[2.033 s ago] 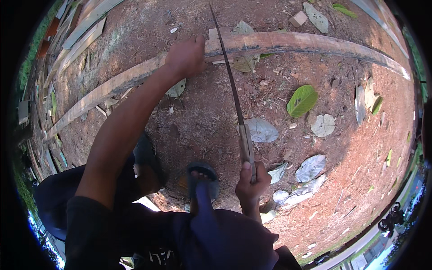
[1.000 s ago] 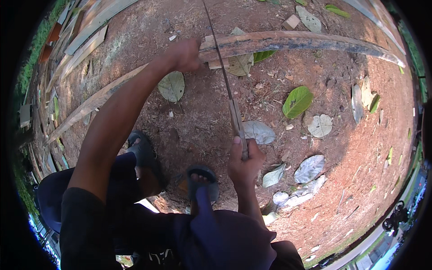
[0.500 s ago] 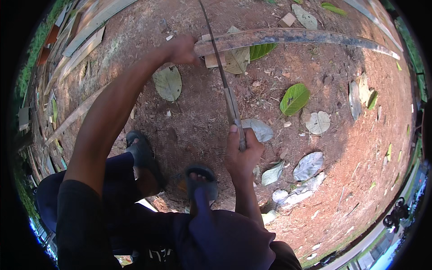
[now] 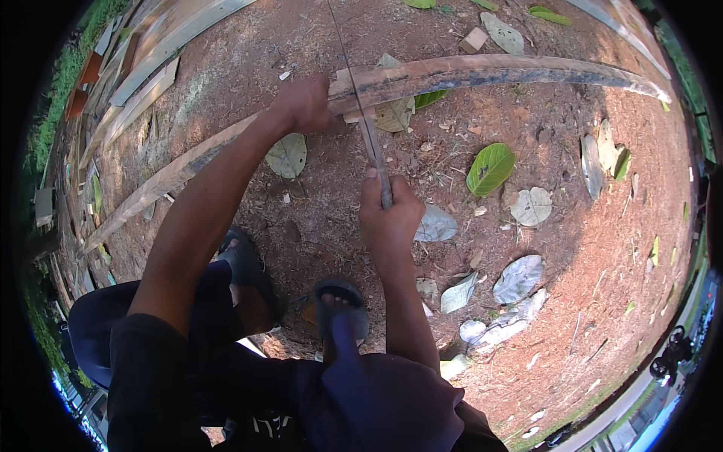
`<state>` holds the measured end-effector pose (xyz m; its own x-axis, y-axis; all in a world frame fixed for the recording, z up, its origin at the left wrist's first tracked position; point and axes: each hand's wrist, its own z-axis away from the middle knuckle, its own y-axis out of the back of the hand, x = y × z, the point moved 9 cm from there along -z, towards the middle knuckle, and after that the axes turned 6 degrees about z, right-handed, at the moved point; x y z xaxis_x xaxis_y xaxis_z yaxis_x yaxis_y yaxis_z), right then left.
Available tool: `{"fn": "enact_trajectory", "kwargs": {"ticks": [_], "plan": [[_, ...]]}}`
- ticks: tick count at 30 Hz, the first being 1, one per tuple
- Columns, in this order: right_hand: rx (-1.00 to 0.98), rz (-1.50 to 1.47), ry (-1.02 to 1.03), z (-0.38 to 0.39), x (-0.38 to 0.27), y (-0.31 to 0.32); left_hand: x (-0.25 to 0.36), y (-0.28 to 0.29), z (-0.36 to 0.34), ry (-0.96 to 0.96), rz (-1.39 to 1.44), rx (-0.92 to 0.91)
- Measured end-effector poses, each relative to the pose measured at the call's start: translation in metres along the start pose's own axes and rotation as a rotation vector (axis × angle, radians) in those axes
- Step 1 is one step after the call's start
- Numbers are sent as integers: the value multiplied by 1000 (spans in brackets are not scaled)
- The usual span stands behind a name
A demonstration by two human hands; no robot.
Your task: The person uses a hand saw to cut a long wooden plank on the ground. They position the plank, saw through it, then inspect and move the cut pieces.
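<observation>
In my right hand (image 4: 392, 211), closed round its grip, is a handsaw (image 4: 371, 143) seen nearly edge-on. Its thin dark blade points away from me and crosses a long wooden plank (image 4: 482, 71). My left hand (image 4: 307, 104) is closed on that plank just left of the blade; the fingertips are partly hidden. The plank runs from the far right, under my left forearm, to the lower left. Beneath it near the cut lies a small wood block (image 4: 354, 115), partly covered, beside a dry leaf (image 4: 395, 115).
Reddish soil carries several leaves, among them a green leaf (image 4: 491, 169) and a pale leaf (image 4: 518, 279). Boards (image 4: 147, 98) lie at the left, and a small wood block (image 4: 474, 40) at the back. My sandalled foot (image 4: 340, 305) stands below the saw.
My right hand has pushed the handsaw forward and slightly left, so its grip is nearer the plank. My left hand stays at the plank, a little lower in the picture.
</observation>
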<state>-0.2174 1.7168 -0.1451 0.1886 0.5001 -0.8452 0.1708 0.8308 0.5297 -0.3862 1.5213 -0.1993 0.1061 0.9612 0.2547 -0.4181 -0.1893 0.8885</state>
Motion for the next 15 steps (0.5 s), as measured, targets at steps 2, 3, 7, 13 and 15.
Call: {"fn": "enact_trajectory", "kwargs": {"ticks": [2,3,7,13,15], "plan": [[-10,-31,-8,-4,3,-11,-1,-10,9,44,-32,0],[-63,-56,-70,12,17,-3,-1,-13,13,35,-54,7],[-9,-17,21,137,68,84,-3,-13,14,53,-60,37],[-63,-31,-76,62,43,25,7,-16,18,40,-46,208],[-46,-22,-13,-6,25,-13,11,-11,22,82,-26,162]]}}
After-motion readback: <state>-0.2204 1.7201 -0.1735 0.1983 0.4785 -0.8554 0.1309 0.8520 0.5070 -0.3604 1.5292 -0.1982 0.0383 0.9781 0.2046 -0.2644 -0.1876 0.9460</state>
